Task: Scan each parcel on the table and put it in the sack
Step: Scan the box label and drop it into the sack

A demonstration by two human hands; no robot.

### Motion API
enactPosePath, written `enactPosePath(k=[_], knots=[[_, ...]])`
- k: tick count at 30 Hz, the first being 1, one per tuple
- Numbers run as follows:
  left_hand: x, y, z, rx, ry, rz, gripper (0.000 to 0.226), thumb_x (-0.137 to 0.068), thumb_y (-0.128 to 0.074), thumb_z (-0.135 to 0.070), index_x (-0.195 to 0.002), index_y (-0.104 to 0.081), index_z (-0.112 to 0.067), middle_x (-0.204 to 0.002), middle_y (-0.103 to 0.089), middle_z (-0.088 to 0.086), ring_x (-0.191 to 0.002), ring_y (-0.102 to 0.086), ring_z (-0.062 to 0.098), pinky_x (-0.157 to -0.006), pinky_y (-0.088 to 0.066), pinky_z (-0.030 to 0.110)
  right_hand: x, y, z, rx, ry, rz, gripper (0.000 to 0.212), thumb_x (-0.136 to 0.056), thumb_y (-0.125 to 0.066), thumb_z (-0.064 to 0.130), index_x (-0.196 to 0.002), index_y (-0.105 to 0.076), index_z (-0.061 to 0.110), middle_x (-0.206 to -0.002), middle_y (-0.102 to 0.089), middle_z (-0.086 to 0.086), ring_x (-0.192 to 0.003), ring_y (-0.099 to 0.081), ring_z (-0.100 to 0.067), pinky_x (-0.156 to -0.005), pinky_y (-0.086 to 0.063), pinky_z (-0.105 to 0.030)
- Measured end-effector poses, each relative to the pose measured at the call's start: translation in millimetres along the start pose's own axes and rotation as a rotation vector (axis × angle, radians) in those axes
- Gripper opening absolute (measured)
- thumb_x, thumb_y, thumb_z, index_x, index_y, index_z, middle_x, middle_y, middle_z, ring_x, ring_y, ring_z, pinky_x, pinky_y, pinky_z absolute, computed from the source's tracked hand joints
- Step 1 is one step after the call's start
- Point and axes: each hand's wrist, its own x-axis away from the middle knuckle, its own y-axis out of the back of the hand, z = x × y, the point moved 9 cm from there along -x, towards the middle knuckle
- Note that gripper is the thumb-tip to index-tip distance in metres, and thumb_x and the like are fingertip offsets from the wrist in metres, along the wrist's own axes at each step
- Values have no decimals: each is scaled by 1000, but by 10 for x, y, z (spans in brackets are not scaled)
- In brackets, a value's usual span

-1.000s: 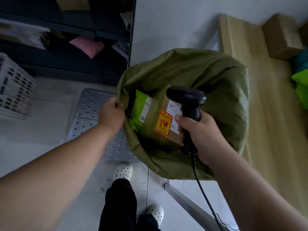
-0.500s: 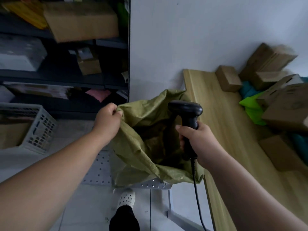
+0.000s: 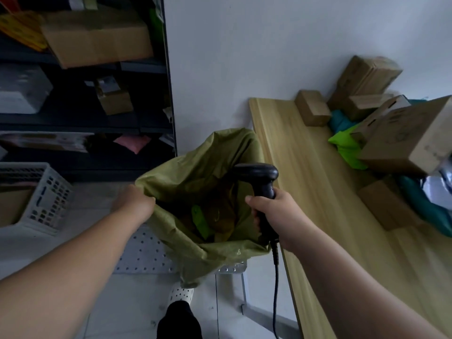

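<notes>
Gripping the near-left rim of the olive sack (image 3: 195, 172), the left hand (image 3: 133, 204) has its fingers curled shut on the fabric and holds the mouth open; the forearm runs in from the lower left. The right hand (image 3: 276, 216) is wrapped around the handle of a black scanner (image 3: 259, 174), fingers closed on it, scanner head up and over the sack's right rim, its cable (image 3: 276, 285) hanging down past the bench edge. The sack stands on the floor, just beside the left edge of the wooden bench (image 3: 305, 192); its far rim leans near the white wall. Inside it, dimly, lie a bright green packet (image 3: 199, 221) and brown parcels, their details too dark to tell. Open bench surface runs along the near-left side; the remaining parcels are heaped at the far right: a small brown box (image 3: 312, 108) nearest the wall corner, a large cardboard box (image 3: 411, 138) tilted over a green bag (image 3: 347, 145), and teal bags among them. Print on the boxes is too blurred to read. To the left stand a dark shelf rack (image 3: 85, 123) and a white slotted crate (image 3: 46, 199), with clear floor between crate and sack.
</notes>
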Motion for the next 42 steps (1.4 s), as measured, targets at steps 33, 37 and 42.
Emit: enactPosePath(k=[33,37,42], knots=[[3912,-1322,-4016,-199,-1172,64,86,-84,-59,-54,-150,-16,-18,-150,-32,10,-132,-39,28,-102,-39,42,2163,3631,101,-121,202,-579,17,-88,-67,13,-81,-52,9,-50,-50,-3,-43,-46,-19,-44,-39,-31],[3867,-1679,-4520,-192,-1070,11,93,-81,-62,-56,-150,-13,-18,-145,-35,11,-126,-44,29,-95,-43,41,1759,4083,195,-164,226,-509,15,-88,-69,15,-90,-56,9,-57,-52,-4,-48,-48,-19,-50,-43,-34],[3727,-2187,-5127,-220,-912,-51,99,-76,-62,-62,-149,-12,-18,-142,-36,13,-123,-45,32,-93,-43,41,1128,4661,315,-275,225,-337,15,-90,-63,7,-87,-49,9,-51,-47,-1,-40,-42,-14,-40,-36,-26]])
